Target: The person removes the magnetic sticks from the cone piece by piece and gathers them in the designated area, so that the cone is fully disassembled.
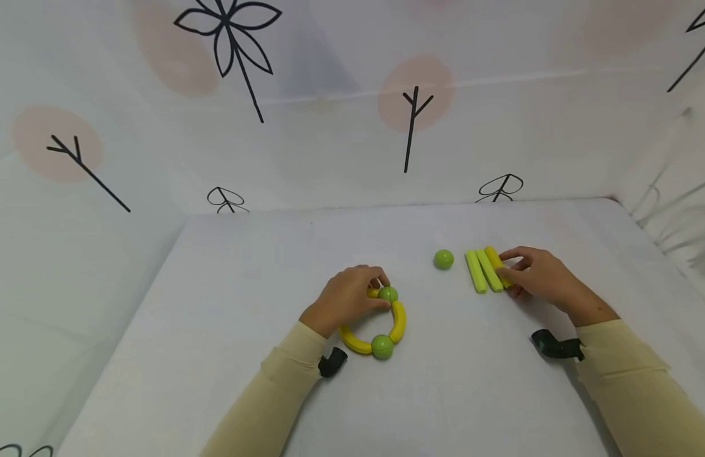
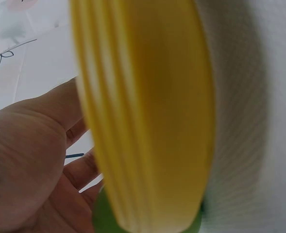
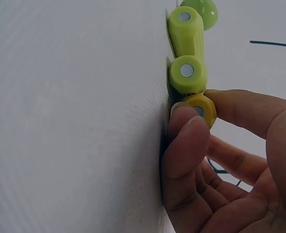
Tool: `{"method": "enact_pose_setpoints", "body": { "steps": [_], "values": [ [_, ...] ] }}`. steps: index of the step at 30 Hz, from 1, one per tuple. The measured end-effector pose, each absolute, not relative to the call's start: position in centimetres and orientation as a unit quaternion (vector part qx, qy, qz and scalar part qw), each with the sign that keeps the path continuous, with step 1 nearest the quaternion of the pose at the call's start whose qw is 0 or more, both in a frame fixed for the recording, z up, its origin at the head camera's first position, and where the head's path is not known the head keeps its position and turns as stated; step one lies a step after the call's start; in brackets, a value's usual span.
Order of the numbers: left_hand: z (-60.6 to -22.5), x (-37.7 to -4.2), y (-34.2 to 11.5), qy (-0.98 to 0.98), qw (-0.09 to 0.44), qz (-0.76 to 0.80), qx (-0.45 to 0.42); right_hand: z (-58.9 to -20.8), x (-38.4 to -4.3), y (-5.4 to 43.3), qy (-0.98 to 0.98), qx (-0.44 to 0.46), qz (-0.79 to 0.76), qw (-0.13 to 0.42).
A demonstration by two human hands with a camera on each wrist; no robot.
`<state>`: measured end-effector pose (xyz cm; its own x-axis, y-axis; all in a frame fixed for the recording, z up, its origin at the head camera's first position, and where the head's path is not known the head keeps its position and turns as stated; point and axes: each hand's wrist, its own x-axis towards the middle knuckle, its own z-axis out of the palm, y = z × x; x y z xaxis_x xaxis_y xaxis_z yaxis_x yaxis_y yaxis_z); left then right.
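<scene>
From here I see a ring (image 1: 398, 320) of yellow curved bits (image 1: 357, 344) and green balls on the white table (image 1: 215, 285). The left hand (image 1: 348, 293) reaches over it, thumb and finger bent round the top green ball (image 1: 389, 293), maybe so the ring won't slide or come apart. The bottom green ball (image 1: 382, 347) sits between two yellow bits and seems to join them. The hand hides part of the ring's left side, so I can't tell what's under there. Over to the right, the right hand (image 1: 538, 274) pinches a yellow stick (image 1: 492, 255), its fingers nearly closed. It holds on from the outer side, I think because two pale green sticks (image 1: 476, 271) lie close on the other side. Little grey dots (image 3: 187, 71) on the ends might be magnets, to make bits cling. A loose green ball (image 1: 444, 259) sits near the sticks, apart from them
</scene>
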<state>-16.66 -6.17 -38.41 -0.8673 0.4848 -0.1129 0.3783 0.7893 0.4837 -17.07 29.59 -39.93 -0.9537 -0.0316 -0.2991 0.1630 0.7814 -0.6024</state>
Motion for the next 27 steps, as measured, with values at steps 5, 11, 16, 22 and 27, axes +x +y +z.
{"method": "enact_pose_setpoints", "body": {
  "steps": [5, 11, 16, 22, 27],
  "values": [
    [-38.4, -16.7, -6.2, 0.939, 0.119, 0.229, 0.228, -39.7, -17.1, 29.5, 0.932, 0.038, -0.326, 0.154],
    [-38.4, -16.9, -6.4, 0.938, 0.119, 0.232, 0.23, -39.4, -17.0, 29.4, 0.938, 0.048, -0.314, 0.142],
    [-38.3, -16.9, -7.0, 0.938, 0.121, 0.204, 0.253, -38.5, -16.5, 29.2, 0.951, 0.069, -0.295, 0.057],
    [-38.0, -17.0, -8.4, 0.947, 0.098, 0.17, 0.253, -36.8, -15.5, 27.8, 0.945, 0.042, -0.322, -0.029],
    [-38.4, -16.3, -9.4, 0.963, 0.077, 0.145, 0.215, -35.4, -14.6, 23.7, 0.936, -0.041, -0.346, -0.046]
  ]
}}
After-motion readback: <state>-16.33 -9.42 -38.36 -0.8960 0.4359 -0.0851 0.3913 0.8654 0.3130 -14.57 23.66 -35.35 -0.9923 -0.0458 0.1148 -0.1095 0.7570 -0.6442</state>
